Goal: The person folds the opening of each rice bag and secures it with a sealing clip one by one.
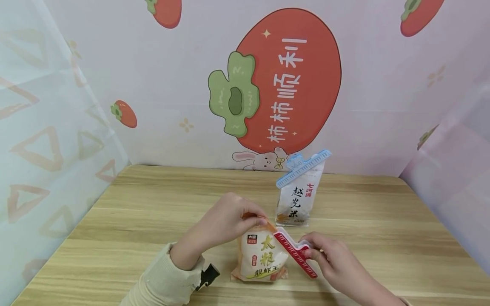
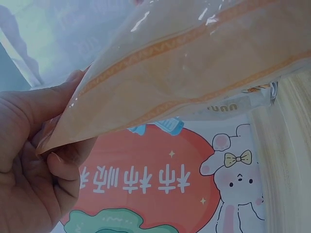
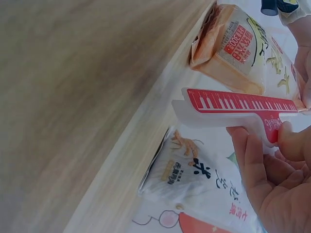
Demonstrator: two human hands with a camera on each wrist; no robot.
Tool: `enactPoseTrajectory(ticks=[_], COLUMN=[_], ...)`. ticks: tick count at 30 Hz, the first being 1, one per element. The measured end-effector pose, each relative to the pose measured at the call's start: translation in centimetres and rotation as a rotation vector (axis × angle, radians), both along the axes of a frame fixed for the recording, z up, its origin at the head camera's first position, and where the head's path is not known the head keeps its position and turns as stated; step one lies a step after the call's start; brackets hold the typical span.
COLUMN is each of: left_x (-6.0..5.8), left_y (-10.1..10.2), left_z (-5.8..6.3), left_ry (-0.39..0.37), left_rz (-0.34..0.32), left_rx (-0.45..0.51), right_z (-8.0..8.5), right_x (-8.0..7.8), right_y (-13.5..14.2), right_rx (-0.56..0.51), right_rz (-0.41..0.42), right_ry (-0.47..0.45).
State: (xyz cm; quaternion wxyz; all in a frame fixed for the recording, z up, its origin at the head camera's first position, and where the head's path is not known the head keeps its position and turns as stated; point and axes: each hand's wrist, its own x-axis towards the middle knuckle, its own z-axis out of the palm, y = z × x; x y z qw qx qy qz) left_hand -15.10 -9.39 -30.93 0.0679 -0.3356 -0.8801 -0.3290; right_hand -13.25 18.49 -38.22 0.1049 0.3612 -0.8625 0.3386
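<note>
An orange-and-white rice bag (image 1: 264, 255) stands upright near the front of the table. My left hand (image 1: 226, 221) pinches its top edge; in the left wrist view thumb and fingers hold the bag's translucent film (image 2: 160, 73). My right hand (image 1: 340, 259) grips a red-and-white bag clip (image 1: 296, 255) by its handle, thumb on the red side. The clip slants down to the right, its upper end at the bag's top right corner. In the right wrist view the clip's near end (image 3: 194, 104) is parted. Whether film lies between its bars I cannot tell.
Behind and to the right stands a white rice bag (image 1: 296, 204) with a blue bag clip (image 1: 304, 168) across its top. The wooden table (image 1: 134, 238) ends at a patterned backdrop (image 1: 172, 85). A black strap end (image 1: 208, 276) sticks out at the left cuff.
</note>
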Motion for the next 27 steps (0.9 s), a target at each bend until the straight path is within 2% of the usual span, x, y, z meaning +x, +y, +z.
enactPoseTrajectory(ticks=[5, 9, 23, 27], left_x=[0.0, 0.0, -0.2, -0.2], left_y=[0.1, 0.2, 0.4, 0.4], left_z=[0.0, 0.0, -0.1, -0.2], left_ry=[-0.006, 0.018, 0.065, 0.08], left_rz=[-0.001, -0.005, 0.002, 0.009], left_rx=[-0.006, -0.021, -0.089, -0.094], right_z=[0.0, 0.1, -0.1, 0.0], right_x=[0.0, 0.0, 0.4, 0.4], right_y=[-0.2, -0.3, -1.0, -1.1], right_rx=[0.015, 0.039, -0.006, -0.01], right_rz=[-0.001, -0.009, -0.027, -0.024], right_ry=[-0.023, -0.041, -0.008, -0.03])
